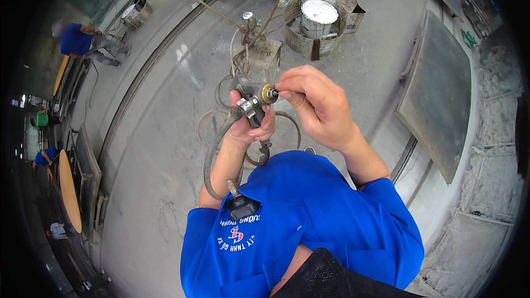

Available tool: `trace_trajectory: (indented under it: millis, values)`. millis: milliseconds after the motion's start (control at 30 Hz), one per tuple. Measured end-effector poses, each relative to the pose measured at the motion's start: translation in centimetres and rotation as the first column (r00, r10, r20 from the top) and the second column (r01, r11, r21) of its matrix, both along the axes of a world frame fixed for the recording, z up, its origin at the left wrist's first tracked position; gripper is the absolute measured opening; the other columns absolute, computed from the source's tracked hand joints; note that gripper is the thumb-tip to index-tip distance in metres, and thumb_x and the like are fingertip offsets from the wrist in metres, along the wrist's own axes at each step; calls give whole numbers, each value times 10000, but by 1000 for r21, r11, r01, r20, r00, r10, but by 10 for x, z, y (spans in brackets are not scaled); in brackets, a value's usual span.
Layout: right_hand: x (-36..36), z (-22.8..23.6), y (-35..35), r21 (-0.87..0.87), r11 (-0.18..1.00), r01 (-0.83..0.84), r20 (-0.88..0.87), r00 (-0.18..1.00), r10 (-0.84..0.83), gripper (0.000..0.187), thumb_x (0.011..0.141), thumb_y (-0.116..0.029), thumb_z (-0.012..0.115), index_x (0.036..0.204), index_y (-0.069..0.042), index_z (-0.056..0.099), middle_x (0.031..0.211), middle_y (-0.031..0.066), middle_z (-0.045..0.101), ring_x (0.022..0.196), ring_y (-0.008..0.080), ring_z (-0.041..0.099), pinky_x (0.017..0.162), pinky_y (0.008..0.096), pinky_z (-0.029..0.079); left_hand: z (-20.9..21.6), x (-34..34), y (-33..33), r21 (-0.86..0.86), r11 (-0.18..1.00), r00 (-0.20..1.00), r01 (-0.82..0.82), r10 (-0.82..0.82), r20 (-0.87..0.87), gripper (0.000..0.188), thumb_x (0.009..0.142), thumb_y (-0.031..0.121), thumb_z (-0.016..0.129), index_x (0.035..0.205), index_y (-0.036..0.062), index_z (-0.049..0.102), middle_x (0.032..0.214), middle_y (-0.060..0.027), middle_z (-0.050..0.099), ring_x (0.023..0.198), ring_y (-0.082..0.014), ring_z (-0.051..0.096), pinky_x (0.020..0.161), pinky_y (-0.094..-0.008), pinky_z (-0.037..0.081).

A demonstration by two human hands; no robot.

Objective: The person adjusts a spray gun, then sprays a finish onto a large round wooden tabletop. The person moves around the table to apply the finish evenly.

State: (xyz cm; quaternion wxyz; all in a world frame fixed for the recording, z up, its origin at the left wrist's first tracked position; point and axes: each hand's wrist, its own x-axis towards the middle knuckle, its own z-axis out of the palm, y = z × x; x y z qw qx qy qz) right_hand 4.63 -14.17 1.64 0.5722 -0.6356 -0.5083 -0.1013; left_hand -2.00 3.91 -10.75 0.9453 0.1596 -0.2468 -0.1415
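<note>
Upright in front of my chest is a spray gun point(253, 106), with my left hand point(243, 134) closed around its handle. Its round front end has a brass-coloured ring point(269, 94) that faces my right. My right hand point(319, 105) pinches with thumb and forefinger at the small dark tip of the nozzle; whether a separate small piece is between them is hidden. A thick grey hose point(208, 160) bends down from the gun past my left forearm. Close to my shirt sits a black fitting point(243, 208) with a metal stem.
A pump on a stand point(256, 49) with thin hoses stands ahead. Beyond it, a white bucket point(319, 16) sits in a round tub point(292, 36). A large dark panel point(439, 96) leans at right. Another person point(80, 41) is far left, near boards. Hoses lie on the floor.
</note>
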Motion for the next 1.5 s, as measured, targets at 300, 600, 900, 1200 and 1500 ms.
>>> trace_trajectory:
  millis: [300, 600, 900, 1200, 1500]
  values:
    - [1, -2, -14, -125, 991, 47, -57, 997, -54, 113, 878, 85, 632, 973, 27, 646, 964, 139, 683, 825, 221, 671, 704, 302, 537, -11, -7, -4, 8, 1000, 996, 12, -11, -94, 813, 912, 779, 354, 1151, 44, 609, 853, -148, 617, 418, -92, 386, 377, -258, 268]
    - [9, -14, -8, -54, 996, 76, -88, 993, -80, 74, 899, 55, 639, 955, 7, 640, 966, 117, 706, 782, 195, 678, 676, 301, 529, -23, -1, -1, 28, 998, 985, 51, -46, -168, 775, 935, 755, 342, 1153, 64, 618, 865, -122, 621, 436, -81, 381, 415, -254, 292]
    - [6, -33, -9, -42, 996, 85, -258, 962, -93, 81, 1011, -21, 515, 985, 34, 569, 1040, 139, 648, 908, 172, 648, 818, 315, 560, -10, -6, -9, 271, 962, 852, 35, 113, -511, 749, 895, 778, 415, 1091, 87, 627, 820, -95, 607, 404, -82, 376, 387, -249, 290]
    - [23, -44, 0, 0, 1000, 6, -292, 957, -5, 109, 1040, -59, 455, 991, 26, 504, 1070, 171, 619, 988, 219, 630, 874, 368, 572, 0, -1, -11, 281, 948, 948, -150, 218, -232, 713, 938, 747, 363, 1053, 96, 628, 814, -69, 599, 397, -51, 350, 369, -230, 280]
    - [32, 50, -22, 371, 876, 308, -22, 946, -323, 86, 1025, -48, 491, 1047, 11, 549, 1033, 213, 660, 840, 272, 694, 762, 381, 609, -29, -27, 31, -22, 983, 922, -183, 164, -352, 714, 888, 786, 406, 1014, 126, 648, 785, -28, 584, 405, -76, 370, 402, -255, 295]
